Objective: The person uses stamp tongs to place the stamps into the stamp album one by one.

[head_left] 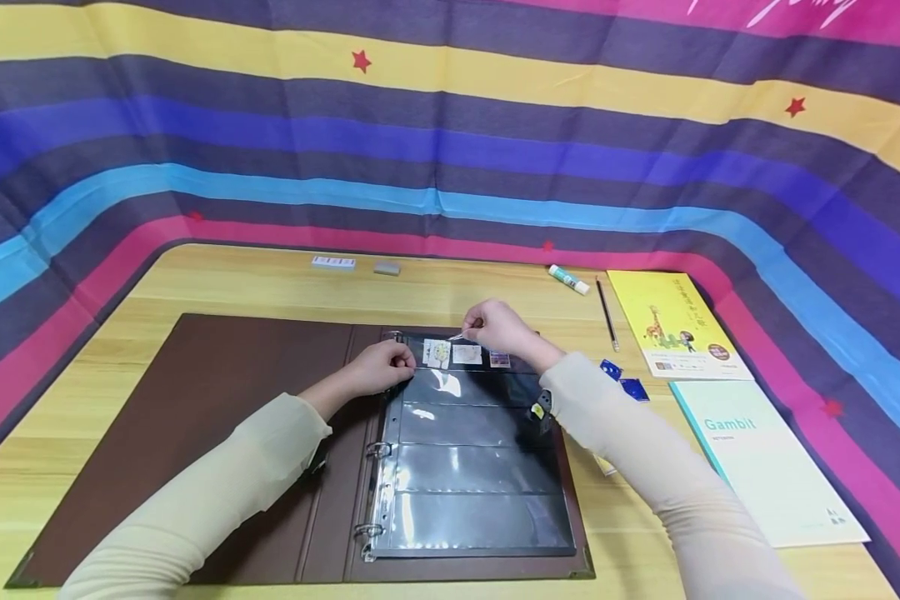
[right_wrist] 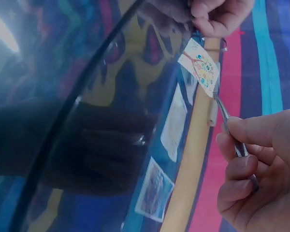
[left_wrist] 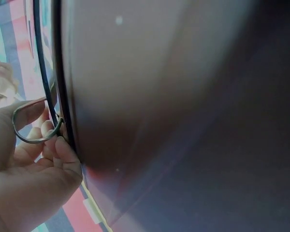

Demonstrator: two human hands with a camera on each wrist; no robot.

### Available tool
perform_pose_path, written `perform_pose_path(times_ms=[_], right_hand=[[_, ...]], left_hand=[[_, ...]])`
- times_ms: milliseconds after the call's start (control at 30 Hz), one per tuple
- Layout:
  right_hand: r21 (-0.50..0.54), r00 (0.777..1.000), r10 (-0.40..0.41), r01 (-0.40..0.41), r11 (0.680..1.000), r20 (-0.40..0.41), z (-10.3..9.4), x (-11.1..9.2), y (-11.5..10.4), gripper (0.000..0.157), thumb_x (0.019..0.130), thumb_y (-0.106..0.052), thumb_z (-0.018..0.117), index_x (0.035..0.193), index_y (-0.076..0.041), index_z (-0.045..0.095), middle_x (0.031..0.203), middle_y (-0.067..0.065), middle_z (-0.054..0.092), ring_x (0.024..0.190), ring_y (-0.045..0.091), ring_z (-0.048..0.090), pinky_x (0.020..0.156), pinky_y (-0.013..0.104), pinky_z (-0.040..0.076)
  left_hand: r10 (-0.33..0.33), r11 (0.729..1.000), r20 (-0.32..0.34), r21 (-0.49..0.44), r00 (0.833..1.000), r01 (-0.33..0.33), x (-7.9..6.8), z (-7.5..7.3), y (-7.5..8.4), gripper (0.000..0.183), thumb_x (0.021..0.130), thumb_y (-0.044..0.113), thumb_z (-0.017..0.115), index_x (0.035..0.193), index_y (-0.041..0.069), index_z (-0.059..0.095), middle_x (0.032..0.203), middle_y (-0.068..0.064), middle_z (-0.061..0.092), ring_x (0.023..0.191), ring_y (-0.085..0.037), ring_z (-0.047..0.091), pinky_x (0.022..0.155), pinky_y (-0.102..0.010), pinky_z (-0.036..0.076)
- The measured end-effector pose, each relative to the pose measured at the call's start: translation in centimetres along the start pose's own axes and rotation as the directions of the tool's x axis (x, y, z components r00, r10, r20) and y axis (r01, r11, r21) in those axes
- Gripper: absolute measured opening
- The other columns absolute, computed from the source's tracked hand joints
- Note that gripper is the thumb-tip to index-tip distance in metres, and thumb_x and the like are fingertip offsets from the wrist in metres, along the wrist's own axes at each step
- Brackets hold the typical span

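Observation:
A brown ring binder point(head_left: 247, 392) lies open with a black pocket page point(head_left: 480, 467) on its rings. My right hand point(head_left: 501, 327) pinches metal tweezers point(right_wrist: 224, 112), whose tips grip the corner of a stamp point(right_wrist: 201, 67) with a colourful tree. That stamp is at the page's top row, near the binder spine. Two more stamps, a pale one point(head_left: 467, 354) and a darker one point(head_left: 499, 359), sit to its right in this row. By the top ring point(left_wrist: 36, 141), my left hand point(head_left: 378, 367) pinches the page's inner edge between thumb and fingers.
Small blue packets point(head_left: 633, 388) lie under and beside the right forearm. Further right are a yellow booklet point(head_left: 678, 325) and a pale Gambit notebook point(head_left: 768, 462). A pencil point(head_left: 607, 314), glue stick point(head_left: 568, 279), grey block point(head_left: 387, 268) and white block point(head_left: 333, 262) lie behind the binder.

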State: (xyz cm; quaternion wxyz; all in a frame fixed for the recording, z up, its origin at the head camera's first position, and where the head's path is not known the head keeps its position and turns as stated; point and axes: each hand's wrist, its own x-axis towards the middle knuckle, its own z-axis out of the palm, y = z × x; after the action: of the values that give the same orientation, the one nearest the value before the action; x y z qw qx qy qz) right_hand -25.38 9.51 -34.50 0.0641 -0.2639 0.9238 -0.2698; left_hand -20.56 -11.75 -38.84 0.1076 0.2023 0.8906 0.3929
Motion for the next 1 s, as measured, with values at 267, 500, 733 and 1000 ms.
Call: perform_pose_path(times_ms=[267, 500, 733, 1000], right_hand=[[-0.053, 0.999, -0.008, 0.011, 0.999, 0.046, 1.1, 0.0, -0.5, 0.007, 0.074, -0.007, 0.056, 0.069, -0.007, 0.061, 0.060, -0.004, 0.054, 0.052, 0.008, 0.046, 0.054, 0.022, 0.037], [-0.047, 0.992, -0.054, 0.059, 0.997, 0.113, 1.8, -0.4, -0.6, 0.008, 0.075, -0.007, 0.056, 0.067, -0.007, 0.059, 0.058, -0.004, 0.051, 0.050, 0.009, 0.043, 0.052, 0.022, 0.036], [-0.054, 0.982, -0.133, 0.141, 0.988, 0.135, 2.4, -0.5, -1.0, 0.009, 0.073, -0.007, 0.058, 0.065, -0.009, 0.058, 0.059, -0.006, 0.051, 0.054, 0.007, 0.044, 0.054, 0.021, 0.037], [-0.040, 0.974, -0.145, 0.154, 0.987, 0.172, 2.6, -0.3, -1.2, 0.007, 0.075, -0.009, 0.059, 0.069, -0.011, 0.059, 0.066, -0.006, 0.054, 0.063, 0.007, 0.048, 0.060, 0.022, 0.038]], left_hand=[[-0.005, 1.000, 0.004, -0.005, 1.000, 0.005, 0.1, 0.0, 0.1, 0.003, 0.077, 0.008, 0.053, 0.074, 0.007, 0.053, 0.071, -0.002, 0.043, 0.064, -0.015, 0.041, 0.060, -0.028, 0.035], [-0.003, 1.000, 0.006, -0.013, 1.000, 0.003, 0.0, 0.0, 0.1, 0.003, 0.076, 0.007, 0.054, 0.075, 0.004, 0.053, 0.071, -0.003, 0.043, 0.064, -0.015, 0.041, 0.060, -0.028, 0.035], [0.005, 1.000, -0.010, -0.003, 1.000, -0.005, 0.0, 0.0, 0.2, 0.004, 0.074, 0.003, 0.052, 0.077, 0.003, 0.055, 0.072, -0.003, 0.043, 0.065, -0.015, 0.041, 0.059, -0.027, 0.035], [0.002, 1.000, 0.010, -0.002, 1.000, -0.002, 0.1, 0.1, 0.1, 0.009, 0.075, 0.001, 0.047, 0.078, 0.004, 0.054, 0.072, -0.004, 0.042, 0.064, -0.015, 0.040, 0.058, -0.026, 0.034]])
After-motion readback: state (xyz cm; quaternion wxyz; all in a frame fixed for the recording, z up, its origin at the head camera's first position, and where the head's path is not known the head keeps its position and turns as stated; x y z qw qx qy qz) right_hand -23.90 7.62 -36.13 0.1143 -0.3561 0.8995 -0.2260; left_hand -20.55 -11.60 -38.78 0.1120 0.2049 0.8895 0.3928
